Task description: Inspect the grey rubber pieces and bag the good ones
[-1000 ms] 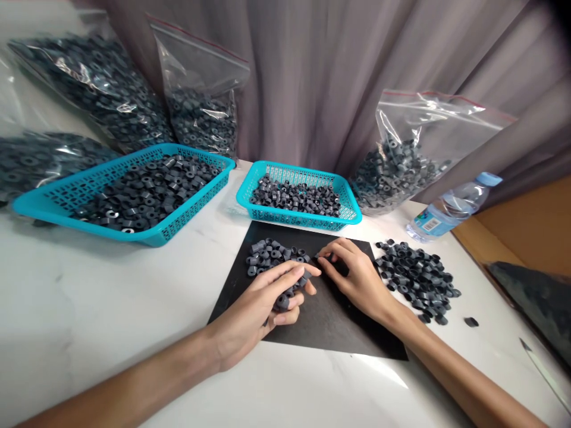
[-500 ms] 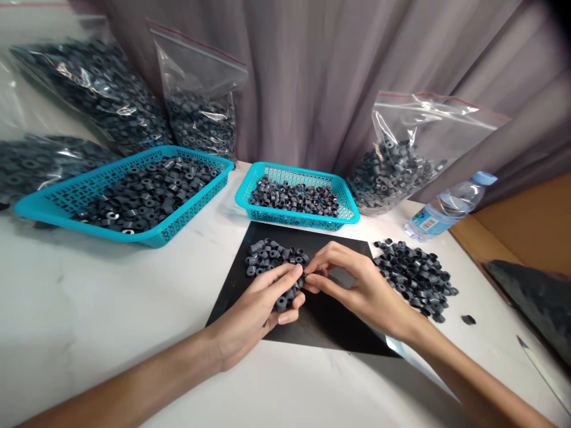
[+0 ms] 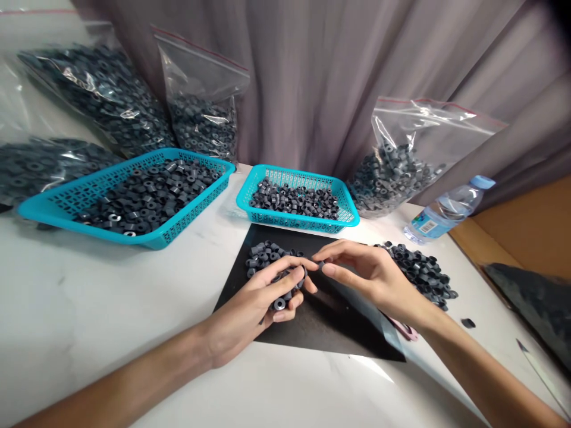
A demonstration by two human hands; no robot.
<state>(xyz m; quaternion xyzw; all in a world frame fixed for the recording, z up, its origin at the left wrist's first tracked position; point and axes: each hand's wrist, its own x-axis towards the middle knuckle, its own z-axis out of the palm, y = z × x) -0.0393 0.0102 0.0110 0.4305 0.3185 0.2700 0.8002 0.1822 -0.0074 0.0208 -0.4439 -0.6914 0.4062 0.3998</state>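
A handful of small grey rings (image 3: 282, 290) sits in my left hand (image 3: 263, 297), my fingers (image 3: 285, 280) curled round them over the black mat (image 3: 321, 321); one ring shows at the bottom of the fist, the rest are mostly covered by my knuckles. My right hand (image 3: 370, 276) meets it from the side, thumb and forefinger pinched at a tiny dark piece (image 3: 320, 263) right at the left fingertips; I cannot tell whether it is one ring or two. Just beyond my left hand a loose heap of rings (image 3: 263, 254) lies on the mat. A second heap (image 3: 422, 272) lies on the white counter (image 3: 111, 309) behind my right wrist, partly hidden by it. Farther back stand a small turquoise basket (image 3: 343, 205) and a larger one (image 3: 53, 205), both holding rings. Clear bags (image 3: 401, 160) of the same parts lean against the curtain; the left ones are cut off by the frame edge. A water bottle (image 3: 446, 211) lies on its side at the right.
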